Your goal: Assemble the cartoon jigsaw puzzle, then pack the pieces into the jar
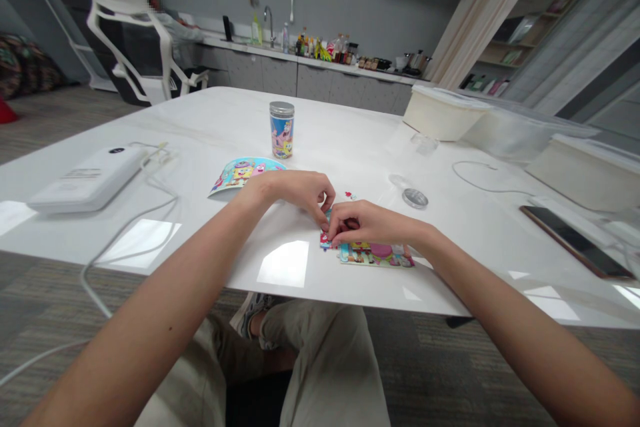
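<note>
A partly joined jigsaw puzzle (376,255) with bright cartoon pictures lies near the table's front edge. My right hand (370,221) is over it, thumb and fingers pinched on a jigsaw piece (325,240) at its left end. From the left, my left hand (303,192) curls in with its fingertips closed on the same spot, almost touching the right fingers. The fingers cover much of what they pinch. A loose piece (350,195) lies just beyond the hands. Behind my left wrist rests a curved cartoon picture sheet (245,172).
A cartoon-printed canister (283,133) with a metal lid stands farther back. Right of the hands lies a round metal lid (415,198). A phone (575,240) and pale storage boxes (443,113) are at right. At left are a white device (93,177) and cables. A person sits beyond.
</note>
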The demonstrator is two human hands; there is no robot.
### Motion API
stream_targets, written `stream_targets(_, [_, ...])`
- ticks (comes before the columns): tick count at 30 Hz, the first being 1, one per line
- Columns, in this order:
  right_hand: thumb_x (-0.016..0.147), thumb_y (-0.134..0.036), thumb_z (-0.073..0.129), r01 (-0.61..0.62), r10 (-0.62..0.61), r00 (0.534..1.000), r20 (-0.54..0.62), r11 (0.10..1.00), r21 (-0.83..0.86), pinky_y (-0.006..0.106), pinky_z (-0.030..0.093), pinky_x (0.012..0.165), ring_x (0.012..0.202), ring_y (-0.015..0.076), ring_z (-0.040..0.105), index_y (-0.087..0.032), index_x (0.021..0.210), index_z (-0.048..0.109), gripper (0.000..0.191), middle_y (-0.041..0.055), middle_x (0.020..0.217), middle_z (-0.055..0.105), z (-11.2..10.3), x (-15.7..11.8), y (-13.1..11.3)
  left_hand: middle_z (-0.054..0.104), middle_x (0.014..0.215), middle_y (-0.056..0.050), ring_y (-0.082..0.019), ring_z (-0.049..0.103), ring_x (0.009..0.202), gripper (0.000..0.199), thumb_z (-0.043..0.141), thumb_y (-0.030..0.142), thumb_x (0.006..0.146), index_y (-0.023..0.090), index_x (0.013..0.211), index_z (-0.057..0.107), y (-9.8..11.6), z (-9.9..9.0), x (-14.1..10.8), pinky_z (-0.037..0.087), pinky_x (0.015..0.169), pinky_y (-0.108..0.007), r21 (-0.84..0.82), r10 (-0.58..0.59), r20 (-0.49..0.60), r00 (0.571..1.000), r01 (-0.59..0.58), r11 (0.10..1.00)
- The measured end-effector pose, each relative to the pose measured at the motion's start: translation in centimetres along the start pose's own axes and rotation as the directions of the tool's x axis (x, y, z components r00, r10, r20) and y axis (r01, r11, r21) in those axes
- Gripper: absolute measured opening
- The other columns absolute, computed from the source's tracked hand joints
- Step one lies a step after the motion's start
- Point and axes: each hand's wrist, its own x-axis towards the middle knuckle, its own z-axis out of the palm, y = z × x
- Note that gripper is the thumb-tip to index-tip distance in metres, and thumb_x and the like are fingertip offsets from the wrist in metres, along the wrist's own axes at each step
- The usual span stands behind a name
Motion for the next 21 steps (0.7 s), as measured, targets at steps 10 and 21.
stream_targets(10, [0.087,-0.028,0.062,-0.022,0.021,1.000,0.019,0.998,0.053,0.026,0.049,0.076,0.087,0.0127,0.061,-0.019,0.096,0.068,0.014,0.0034,0.098,0.067,-0.23,-0.17,0.48,0.057,0.064,0.003,-0.011,0.046,0.060,0.028,0.074,0.042,0.063,0.019,0.079,0.072,0.08,0.03,-0.10,0.029,0.059,-0.025,0.012,-0.005,-0.011,1.000,0.005,1.000])
stream_targets(21, [0.090,-0.034,0.056,0.002,0.025,0.992,-0.122,0.977,0.214,0.029,0.046,0.075,0.085,0.0133,0.059,-0.019,0.096,0.066,0.019,0.0037,0.094,0.066,-0.91,-0.18,0.09,0.055,0.060,0.003,-0.011,0.044,0.056,0.030,0.072,0.045,0.067,0.018,0.081,0.071,-0.01,-0.02,-0.23,0.027,0.057,-0.026,0.018,0.022,-0.019,1.000,-0.021,1.000])
